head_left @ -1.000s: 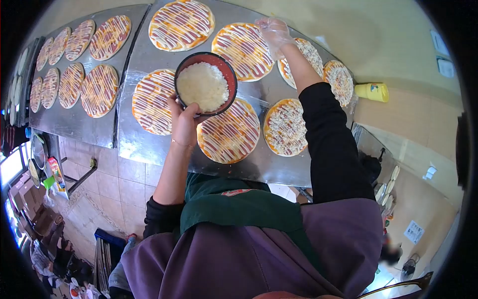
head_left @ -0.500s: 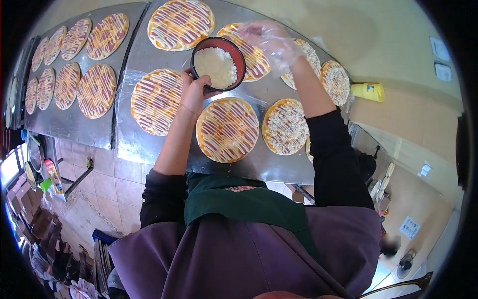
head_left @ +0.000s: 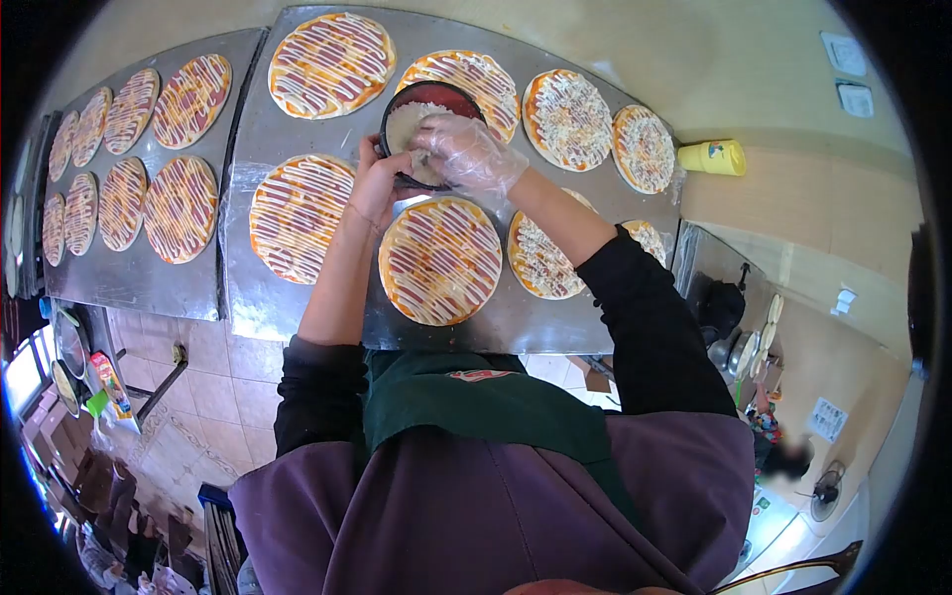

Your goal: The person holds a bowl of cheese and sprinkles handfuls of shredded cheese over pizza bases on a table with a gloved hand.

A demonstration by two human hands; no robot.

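The left hand [head_left: 376,185] pinches the bowl [head_left: 443,96] near-left; the right hand [head_left: 466,152], finger closure unclear, reaches in from the right.

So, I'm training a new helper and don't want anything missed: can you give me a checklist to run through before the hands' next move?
1. Round black bowl with red inside held: ok, left hand grips its side.
2. White crumbly topping available: ok, some shows in the bowl.
3. Right hand gloved: ok, clear plastic.
4. Left hand gloved: not ok, bare.
5. Right hand loaded with topping: cannot tell, its grasp is hidden.
6. Nearest round sauce-striped pizza topped: not ok, none scattered on it.
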